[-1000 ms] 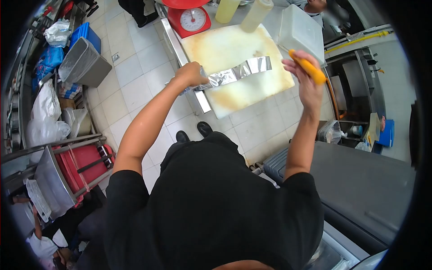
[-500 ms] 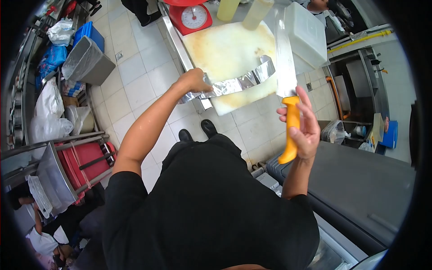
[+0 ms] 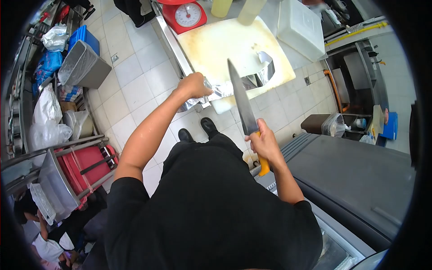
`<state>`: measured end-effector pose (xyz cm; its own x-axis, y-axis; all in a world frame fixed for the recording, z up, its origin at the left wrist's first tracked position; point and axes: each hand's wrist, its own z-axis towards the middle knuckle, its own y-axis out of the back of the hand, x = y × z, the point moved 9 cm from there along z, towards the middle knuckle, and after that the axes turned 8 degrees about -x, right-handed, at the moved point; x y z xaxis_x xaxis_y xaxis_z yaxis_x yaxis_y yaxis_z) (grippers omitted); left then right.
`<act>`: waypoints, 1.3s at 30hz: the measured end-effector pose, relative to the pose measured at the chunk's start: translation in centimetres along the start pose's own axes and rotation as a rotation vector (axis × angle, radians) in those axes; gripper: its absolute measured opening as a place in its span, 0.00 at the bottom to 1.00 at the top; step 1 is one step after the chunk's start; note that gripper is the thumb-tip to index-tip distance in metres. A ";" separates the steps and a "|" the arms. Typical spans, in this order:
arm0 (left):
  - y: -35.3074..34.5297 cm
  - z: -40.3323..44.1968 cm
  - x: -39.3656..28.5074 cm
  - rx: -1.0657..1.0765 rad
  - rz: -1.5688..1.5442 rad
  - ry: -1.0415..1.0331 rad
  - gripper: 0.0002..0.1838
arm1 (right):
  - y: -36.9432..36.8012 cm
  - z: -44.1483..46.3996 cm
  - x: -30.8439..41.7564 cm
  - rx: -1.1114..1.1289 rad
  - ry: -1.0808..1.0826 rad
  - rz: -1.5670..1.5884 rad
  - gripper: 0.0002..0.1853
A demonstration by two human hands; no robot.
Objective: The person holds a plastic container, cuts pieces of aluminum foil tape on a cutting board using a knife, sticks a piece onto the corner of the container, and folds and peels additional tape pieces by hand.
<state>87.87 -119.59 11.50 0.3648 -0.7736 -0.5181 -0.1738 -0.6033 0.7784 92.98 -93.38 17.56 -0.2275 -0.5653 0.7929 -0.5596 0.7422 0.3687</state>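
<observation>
My left hand (image 3: 193, 85) is closed on one end of a crumpled strip of aluminium foil (image 3: 221, 91) at the near left edge of the cutting board. The strip runs to the right over the board and curls up at its far end. In my right hand (image 3: 264, 143) is a large kitchen knife (image 3: 241, 96), gripped by its yellow handle. Its blade points away from me and passes above the foil, hiding part of it. From this angle I cannot tell whether the blade touches the foil. Under both lies the stained white cutting board (image 3: 225, 45).
A red dial scale (image 3: 188, 17) stands behind the board, beside squeeze bottles (image 3: 250, 11) and a translucent plastic tub (image 3: 300, 29). A grey bin (image 3: 84, 64) is on the floor at left. A grey-topped unit (image 3: 351, 180) sits to my right. Other people show at the edges.
The knife has swung left and turned, from upright right of the foil to over it. My right hand has closed more firmly around the handle. My left hand still holds the foil.
</observation>
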 end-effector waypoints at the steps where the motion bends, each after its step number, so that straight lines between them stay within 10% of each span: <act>1: 0.0 0.0 0.1 0.005 0.004 0.009 0.28 | 0.4 -0.4 0.5 -0.071 0.045 -0.282 0.10; 39: 0.0 0.4 -0.5 -0.035 -0.047 0.005 0.27 | -4.6 -1.3 -0.6 0.007 0.158 -0.739 0.04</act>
<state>87.33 -119.24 11.60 0.3761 -0.7435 -0.5529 -0.1242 -0.6318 0.7651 96.70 -95.95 15.98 0.3257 -0.8562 0.4011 -0.5277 0.1874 0.8285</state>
